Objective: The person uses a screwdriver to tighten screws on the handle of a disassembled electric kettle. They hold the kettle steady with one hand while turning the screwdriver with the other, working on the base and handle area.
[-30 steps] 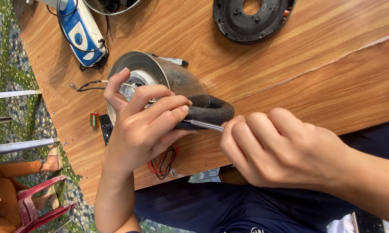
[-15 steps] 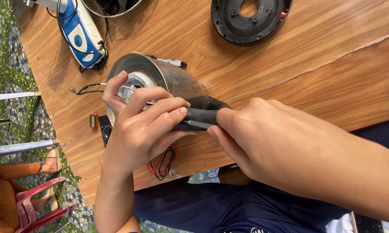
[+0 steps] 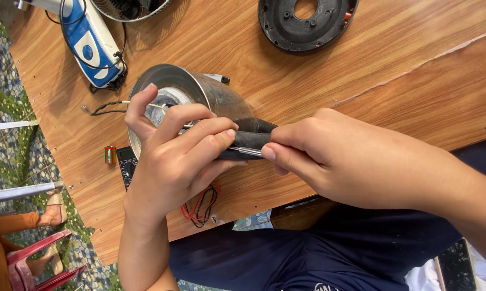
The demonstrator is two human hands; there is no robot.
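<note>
— Lying on its side near the front edge of the wooden table (image 3: 361,70), the metal kettle body (image 3: 210,94) has its long axis running from upper left to lower right, the open round base turned toward the upper left and the black handle (image 3: 253,134) toward the lower right.

— And the hands?

— The left hand (image 3: 173,156) is curled over the base and the handle end, fingers bent and resting on the metal; it steadies the kettle body. The right hand (image 3: 340,161) is closed narrowly around a thin metal shaft (image 3: 249,151), pinched between thumb and forefinger, the shaft lying almost level and pointing left into the handle.

— What can't you make out?

— The shaft's tip is hidden under the left fingers, and its grip is buried in the right palm, so I cannot tell what kind of tool it is. Most of the handle is covered too.

— Anything around?

— A black round base plate (image 3: 307,24) at the top, well apart. A blue and white iron (image 3: 89,43) with its cord at upper left. A small battery (image 3: 109,154) just beside a dark meter (image 3: 127,164), half hidden by the left wrist. Red and black wires (image 3: 202,207) hang at the table's edge below that hand.
</note>
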